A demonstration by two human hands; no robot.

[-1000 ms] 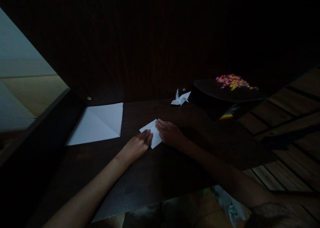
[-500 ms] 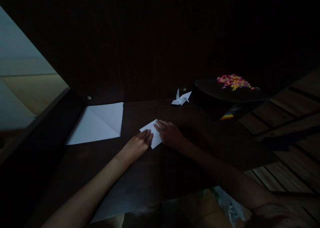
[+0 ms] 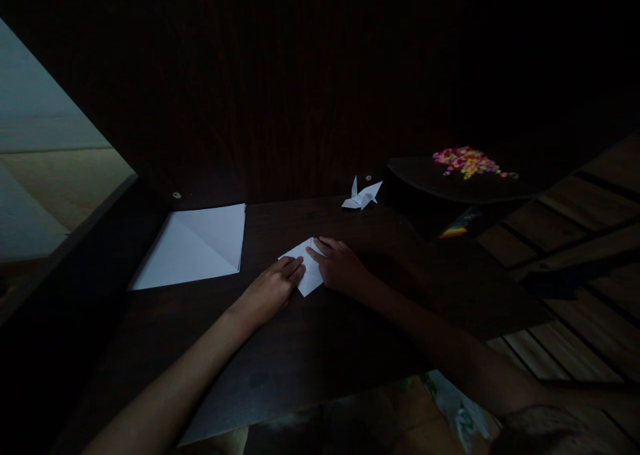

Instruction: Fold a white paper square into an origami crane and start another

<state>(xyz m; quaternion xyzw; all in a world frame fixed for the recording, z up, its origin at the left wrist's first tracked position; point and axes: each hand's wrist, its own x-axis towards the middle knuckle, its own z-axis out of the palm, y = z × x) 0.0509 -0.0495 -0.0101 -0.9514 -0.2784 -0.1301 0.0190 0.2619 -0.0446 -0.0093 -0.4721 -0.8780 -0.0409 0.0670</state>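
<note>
A small white folded paper [image 3: 311, 279] lies on the dark wooden surface in the middle of the head view, one corner toward me. My left hand [image 3: 273, 290] holds its left side, fingers together and pressing down on it. From the right, my right hand [image 3: 344, 268] grips the opposite side, with its fingertips on the upper part near the far corner. The paper's side edges are partly hidden under the fingers. Beyond my hands stands a white origami crane [image 3: 364, 198], apart from both.
A stack of white square sheets [image 3: 197, 245] with diagonal creases lies at the left. On a dark rounded shelf [image 3: 415, 178] at the right is a heap of small pink, red and yellow pieces [image 3: 467, 162]. A dark side panel [image 3: 80, 255] borders the surface on the left.
My left fingers have shifted very slightly left on the folded paper. My right hand stays almost in place, and the view has moved a little.
</note>
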